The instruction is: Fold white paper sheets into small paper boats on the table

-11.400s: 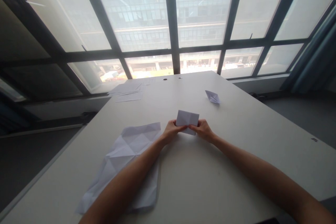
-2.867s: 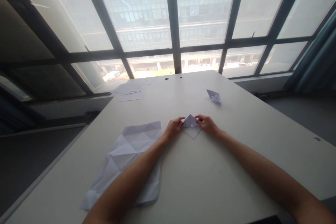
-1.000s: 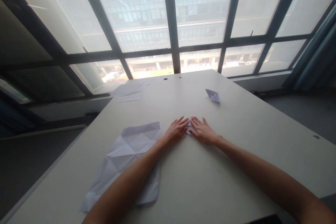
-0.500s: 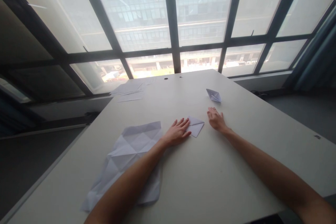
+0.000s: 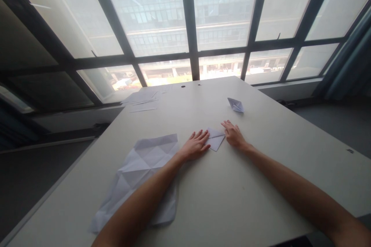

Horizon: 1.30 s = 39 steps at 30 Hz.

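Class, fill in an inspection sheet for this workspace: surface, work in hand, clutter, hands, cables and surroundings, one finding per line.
Surface: white table, light-coloured top.
Work in hand: small folded paper, lying on the table.
Clutter: large creased sheet, partly hidden by the left forearm; loose sheets at the far left; folded boat-like paper beyond the right hand.
Hands: left hand flat on the folded paper's left part; right hand by its right corner, contact unclear.
Cables: nothing seen that is clearly a cable.
Surroundings: dark-framed windows ahead; blue curtain at right.
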Available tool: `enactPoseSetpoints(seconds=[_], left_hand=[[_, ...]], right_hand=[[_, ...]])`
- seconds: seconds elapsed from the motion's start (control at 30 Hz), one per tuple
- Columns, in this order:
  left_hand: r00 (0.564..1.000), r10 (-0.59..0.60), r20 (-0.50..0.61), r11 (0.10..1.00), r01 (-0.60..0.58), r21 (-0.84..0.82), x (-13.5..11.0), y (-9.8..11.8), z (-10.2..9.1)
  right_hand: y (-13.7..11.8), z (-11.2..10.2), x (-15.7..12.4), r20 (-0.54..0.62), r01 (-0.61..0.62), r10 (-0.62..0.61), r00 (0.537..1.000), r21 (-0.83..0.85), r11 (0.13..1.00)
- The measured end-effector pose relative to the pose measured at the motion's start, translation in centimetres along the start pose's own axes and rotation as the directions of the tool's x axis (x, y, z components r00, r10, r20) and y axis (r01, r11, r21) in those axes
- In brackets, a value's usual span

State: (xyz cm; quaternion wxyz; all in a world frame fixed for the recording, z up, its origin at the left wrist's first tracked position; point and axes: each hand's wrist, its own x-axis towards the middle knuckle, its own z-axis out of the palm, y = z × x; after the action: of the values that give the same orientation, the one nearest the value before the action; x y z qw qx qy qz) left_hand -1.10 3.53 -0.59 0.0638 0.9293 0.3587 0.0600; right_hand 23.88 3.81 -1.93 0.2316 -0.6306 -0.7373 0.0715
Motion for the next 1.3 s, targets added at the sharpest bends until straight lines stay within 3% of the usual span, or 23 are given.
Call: enactPoseSetpoints(seconds=[0.1, 0.2, 0.33, 0.5, 0.7, 0.8, 0.93, 1.1, 1.3], left_hand=[[1.000, 0.007, -0.010, 1.000, -0.007, 0.008, 0.0, 0.0, 0.1], [1.000, 0.010, -0.023, 1.000, -0.009, 0.015, 0.0, 0.0, 0.3], [0.999, -0.031, -0.030, 0.999, 0.032, 0.022, 0.2, -0.1, 0.8], [0.996, -0.065, -0.058, 0.998, 0.064, -0.015, 0.5, -0.3, 1.0], [0.975, -0.051, -0.216, 0.998, 0.040, -0.056, 0.6, -0.3, 0.2], [0.962, -0.066, -0.266, 0.997, 0.053, -0.058, 0.6, -0.1, -0.1], [0.953, -0.109, -0.282, 0.991, 0.082, -0.106, 0.6, -0.2, -0.1], [0.939, -0.174, -0.298, 0.977, 0.128, -0.168, 0.7, -0.2, 0.1], [0.928, -0.224, -0.297, 0.971, 0.186, -0.153, 0.7, 0.0, 0.6]], right_hand=[[-1.6, -0.3, -0.5, -0.022, 0.190, -0.190, 0.982, 0.037, 0.981], [-2.7, -0.4, -1.0, 0.155, 0.339, -0.341, 0.927, 0.042, 0.940], [-3.0, -0.2, -1.3, 0.266, 0.355, -0.346, 0.900, 0.017, 0.935], [-2.7, 0.0, -1.2, 0.237, 0.355, -0.347, 0.908, 0.010, 0.935], [-2.5, 0.1, -1.3, 0.161, 0.382, -0.384, 0.909, 0.042, 0.923], [-2.5, -0.1, -1.2, 0.070, 0.363, -0.366, 0.928, 0.058, 0.930], [-2.4, -0.4, -0.9, -0.038, 0.241, -0.239, 0.970, 0.065, 0.968], [-3.1, -0.5, -1.2, 0.012, 0.188, -0.189, 0.982, 0.058, 0.980], [-4.0, -0.2, -0.8, 0.082, 0.042, -0.050, 0.995, 0.094, 0.995]])
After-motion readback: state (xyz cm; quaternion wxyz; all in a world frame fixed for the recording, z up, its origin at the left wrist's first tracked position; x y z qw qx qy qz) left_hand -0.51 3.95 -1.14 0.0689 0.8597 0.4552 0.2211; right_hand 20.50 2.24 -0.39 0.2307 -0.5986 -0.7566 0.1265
